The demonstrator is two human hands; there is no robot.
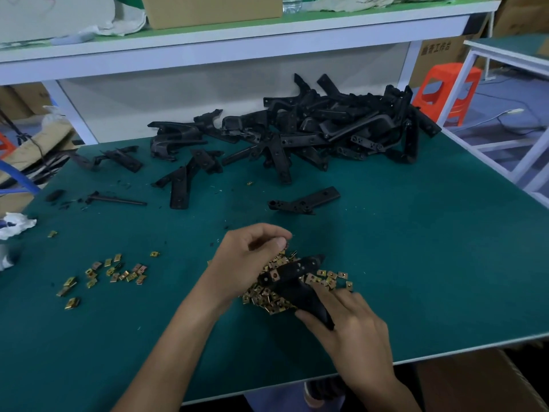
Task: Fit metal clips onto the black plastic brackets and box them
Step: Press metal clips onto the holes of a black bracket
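Head view, looking down on the green table [416, 263]. The right hand [353, 322] grips a black bracket [294, 276] by its near end, thumb on one side and fingers wrapped over the top. The bracket lies angled across the clip pile [264, 295], its far tip pointing up and away from the person. A gold clip [274, 275] shows on the bracket's left arm.

The left hand [249, 257] hovers just over the far side of that pile, fingers curled in and thumb tip pressed to them. Whether a clip sits in that pinch, I cannot tell.

Further left, a second scatter of clips [110, 273] lies spread out on the mat. At the back of the table sits a big heap of brackets [326, 129], with 1 loose bracket [306, 200] between the heap and the hands.

A crumpled white rag [16, 224] lies at the left edge. An orange stool [445, 90] stands beyond the right corner.
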